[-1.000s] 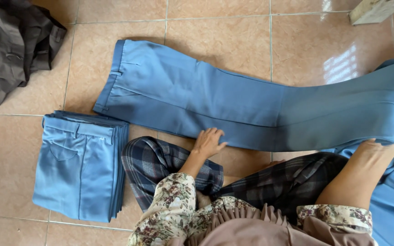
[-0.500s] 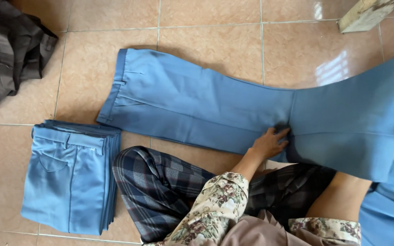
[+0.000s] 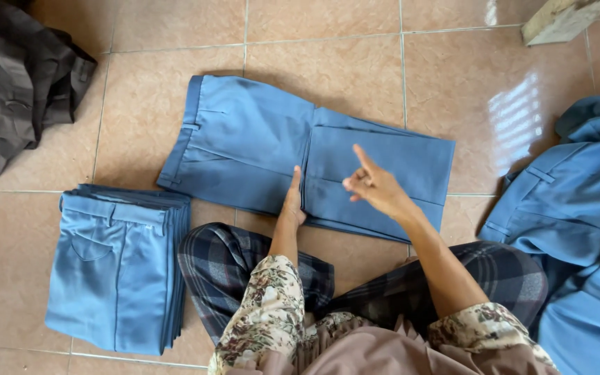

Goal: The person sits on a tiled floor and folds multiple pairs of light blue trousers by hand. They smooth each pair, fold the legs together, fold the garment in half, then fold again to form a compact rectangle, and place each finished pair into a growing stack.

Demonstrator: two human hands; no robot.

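Blue trousers folded in half on the tiled floor, our hands over the fold.

We see smooth, matte blue trousers (image 3: 258, 149) lying flat on glossy tan tiles (image 3: 355, 69), the legs doubled back into a neat rectangle whose edge runs down the middle. Our left hand (image 3: 293, 201) presses flat, fingers straight, right beside that edge; our right hand (image 3: 376, 186) hovers just above the folded legs, loosely curled with one finger raised, gripping nothing. A squared stack of folded blue trousers (image 3: 116, 267) sits to the left, crumpled blue garments (image 3: 578, 208) to the right, dark cloth (image 3: 15, 97) in the corner.
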